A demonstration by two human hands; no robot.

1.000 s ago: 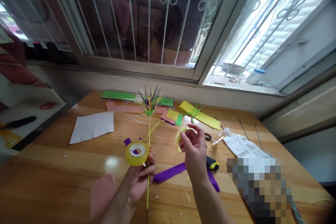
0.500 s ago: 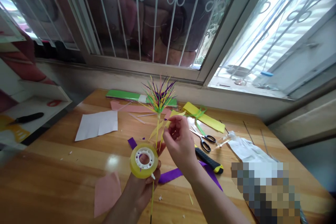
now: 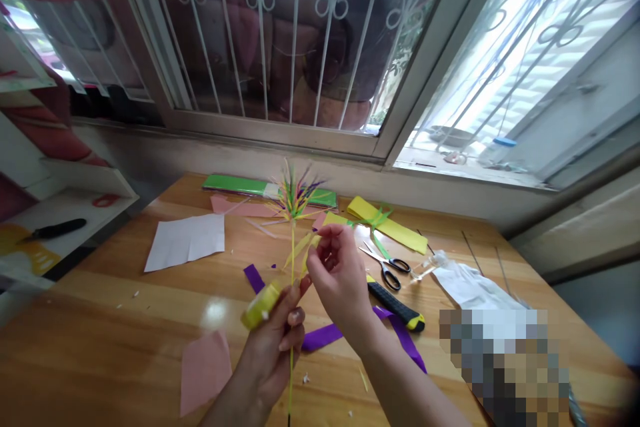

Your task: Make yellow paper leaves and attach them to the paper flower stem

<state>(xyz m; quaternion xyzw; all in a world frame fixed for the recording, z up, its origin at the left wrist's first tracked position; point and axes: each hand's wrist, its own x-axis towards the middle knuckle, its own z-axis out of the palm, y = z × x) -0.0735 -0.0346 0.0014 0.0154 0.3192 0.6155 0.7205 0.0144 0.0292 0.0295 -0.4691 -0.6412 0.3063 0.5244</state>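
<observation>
My left hand (image 3: 270, 353) is closed around a thin yellow-green stem, which stands upright and has a dark lower tip. Fringed paper strips in purple, green, yellow and pink form the paper flower head (image 3: 295, 199) at its top. A roll of yellowish tape (image 3: 261, 305), blurred and seen nearly edge-on, rests against the left hand's fingers. My right hand (image 3: 340, 277) sits close beside the stem, its thumb and fingers pinched at a pale yellow paper piece (image 3: 312, 248). Another narrow yellow piece (image 3: 299, 251) slants next to the stem. The right fingertips' exact contact is partly hidden.
Black-handled scissors (image 3: 387, 267), a utility knife (image 3: 397, 305) and purple strips (image 3: 325, 336) lie right of the hands. Behind are a green paper pack (image 3: 235, 183) and folded yellow paper (image 3: 390, 225). White paper (image 3: 185, 242) and pink paper (image 3: 205, 372) lie left.
The tape roll has turned from facing me to nearly edge-on and tipped left. The flower head has shifted slightly left and down. My right hand keeps its pinch near the stem.
</observation>
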